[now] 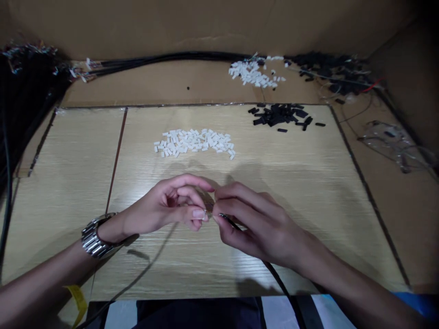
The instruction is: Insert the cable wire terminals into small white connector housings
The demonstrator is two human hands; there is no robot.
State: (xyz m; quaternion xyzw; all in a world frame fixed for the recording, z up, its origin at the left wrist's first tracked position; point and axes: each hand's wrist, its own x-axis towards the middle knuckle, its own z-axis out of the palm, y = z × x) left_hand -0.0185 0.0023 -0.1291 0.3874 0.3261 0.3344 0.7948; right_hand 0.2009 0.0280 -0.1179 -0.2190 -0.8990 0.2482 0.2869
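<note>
My left hand (171, 203), with a metal-banded watch (93, 236) on its wrist, pinches a small whitish connector piece (205, 214) between thumb and fingers. Facing it, my right hand (257, 221) is closed on the stripped end of a black cable (278, 281). Thin wires seem to run across the small gap between the two hands, but their detail is too fine to make out. From the right hand the cable hangs down over the front edge of the table. Both hands are just above the wooden tabletop (164, 274).
Small white pieces (195, 140) lie in a heap beyond my hands. Black pieces (279, 114) are heaped at the back right. More white pieces (254, 73) sit on the cardboard ledge. A thick bundle of black cables (27, 100) stands at the left. Cardboard walls (219, 27) enclose the back.
</note>
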